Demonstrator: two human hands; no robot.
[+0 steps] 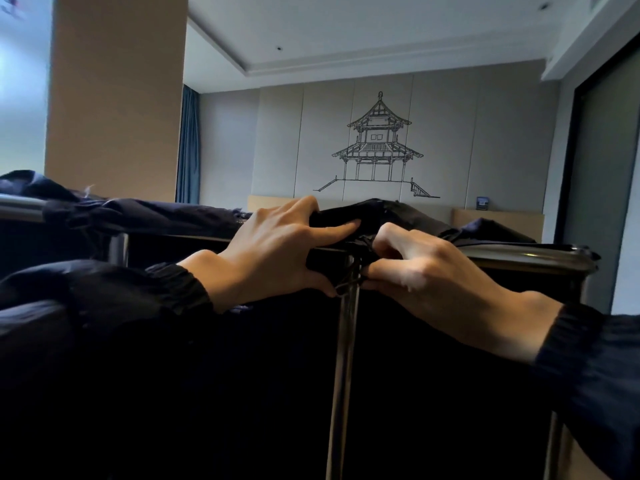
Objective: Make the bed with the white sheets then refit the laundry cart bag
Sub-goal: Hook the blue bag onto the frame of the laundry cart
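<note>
Cart bag (401,213), left hand (273,252), right hand (433,277) gripping, pagoda wall (485,140)

My head camera sits level with the top rail (519,256), close against it, facing forward over it to the pagoda wall drawing (377,147) well beyond; below the rail the laundry cart bag (433,375) fills the lower frame.
</note>
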